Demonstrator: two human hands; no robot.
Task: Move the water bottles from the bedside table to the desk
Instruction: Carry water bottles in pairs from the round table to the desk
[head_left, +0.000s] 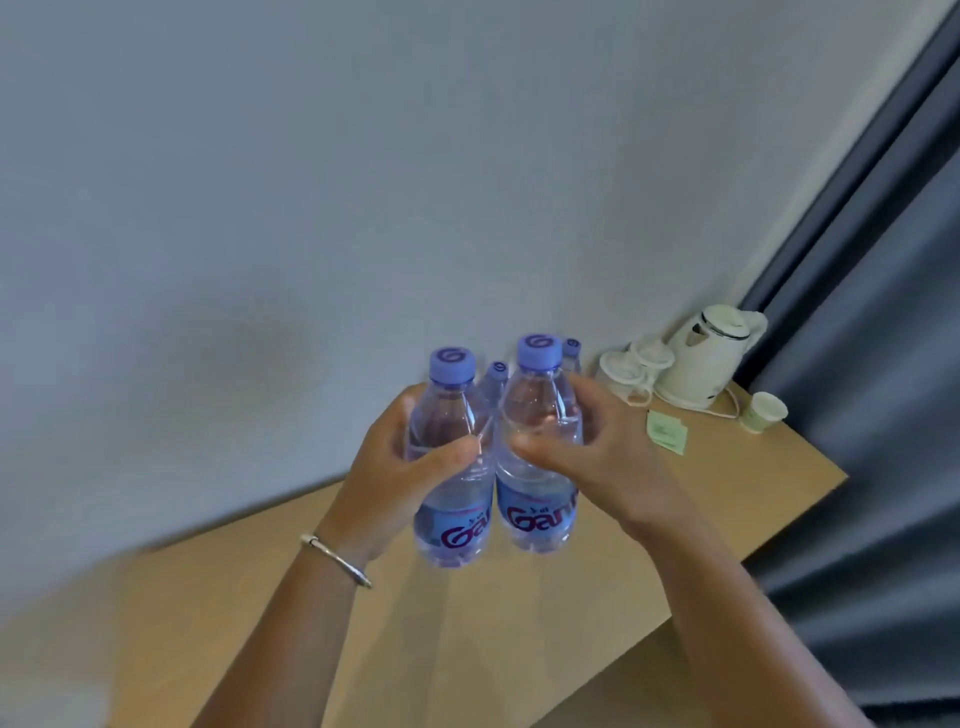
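Note:
My left hand (400, 462) grips a clear water bottle (453, 525) with a purple cap and blue label. My right hand (587, 452) grips a second, matching bottle (537, 514) right beside it. Both bottles are upright, side by side, held above the light wooden desk (467, 623). Behind them two more purple-capped bottles show only their tops: one (496, 376) between the held pair, another (571, 351) to the right, near the wall.
A white electric kettle (711, 358) stands at the desk's far right, with white cups (631, 371) beside it, a paper cup (763, 413) and a pale green sachet (667, 432). A dark curtain (883, 364) hangs on the right. The grey wall backs the desk.

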